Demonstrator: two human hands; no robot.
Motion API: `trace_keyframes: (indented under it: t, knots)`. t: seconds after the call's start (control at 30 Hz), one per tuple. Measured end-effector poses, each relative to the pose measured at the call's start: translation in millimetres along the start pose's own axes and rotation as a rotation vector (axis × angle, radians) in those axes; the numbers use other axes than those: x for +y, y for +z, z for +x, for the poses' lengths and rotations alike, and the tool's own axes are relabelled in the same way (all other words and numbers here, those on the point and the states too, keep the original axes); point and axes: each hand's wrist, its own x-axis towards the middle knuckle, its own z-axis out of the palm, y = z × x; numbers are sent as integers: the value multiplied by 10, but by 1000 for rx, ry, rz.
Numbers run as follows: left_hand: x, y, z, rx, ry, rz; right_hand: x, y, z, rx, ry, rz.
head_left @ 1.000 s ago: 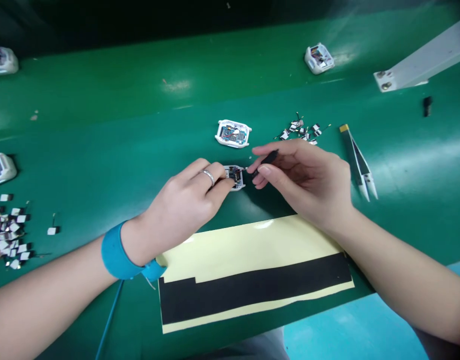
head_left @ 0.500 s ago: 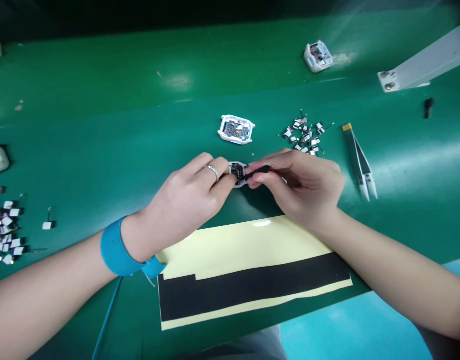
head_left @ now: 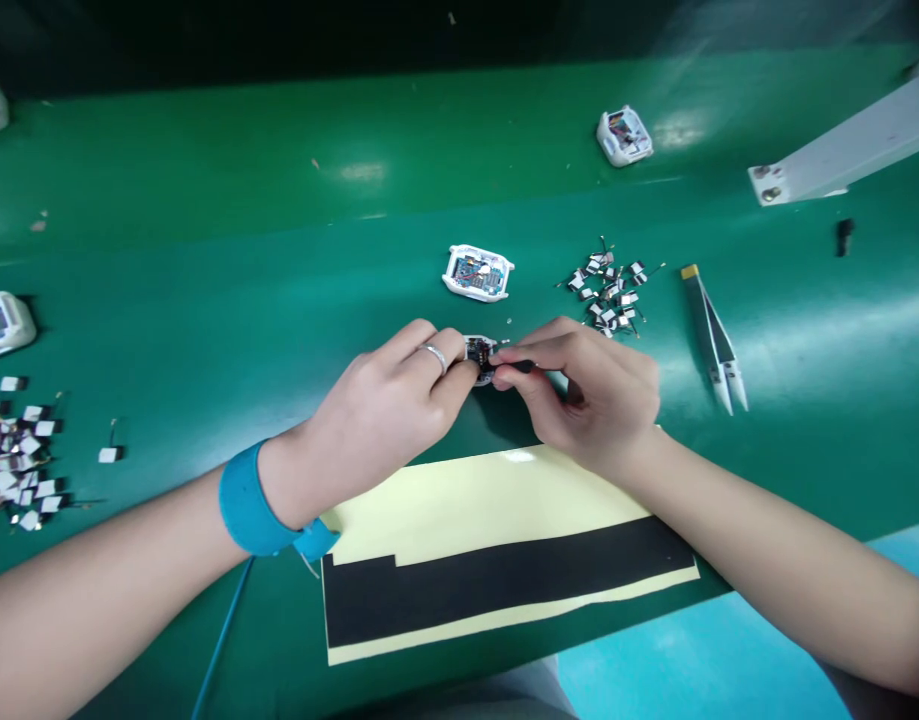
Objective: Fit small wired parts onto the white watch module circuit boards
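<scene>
Near the middle, a small white casing (head_left: 480,350) with a dark circuit board inside sits between my two hands. My left hand (head_left: 399,400), with a ring and a blue wristband, grips the casing's left side. The fingers of my right hand (head_left: 590,395) are pinched around a small black piece (head_left: 523,366) at the casing's right side. My fingertips cover much of the casing. Just beyond it lies another open white casing (head_left: 478,273) with a blue board, and to its right a pile of small white-and-black parts (head_left: 609,290).
Tweezers (head_left: 716,340) lie to the right, below a white metal bracket (head_left: 841,150). A yellow sheet with a black strip (head_left: 504,585) lies in front. More small parts (head_left: 16,460) and a white casing (head_left: 5,325) are at the left. Another casing (head_left: 625,136) stands farther back.
The whole view has shifted slightly, so the table items appear a little lower. My right fingers have closed in nearer the casing, still with the black piece. My left hand keeps its grip.
</scene>
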Motion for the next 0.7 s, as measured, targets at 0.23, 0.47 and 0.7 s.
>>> trace_keyframes:
  t: [0.23,0.47,0.7]
  knots:
    - [6,-3,-13,8,-25,-2,30,19,6,-21,2,30]
    - [-13,30,-24,28,-7,-53,28,54,-8,-53,16,78]
    - [115,-91,-63,-59,-208,-186,115,-164,93,2,316,175]
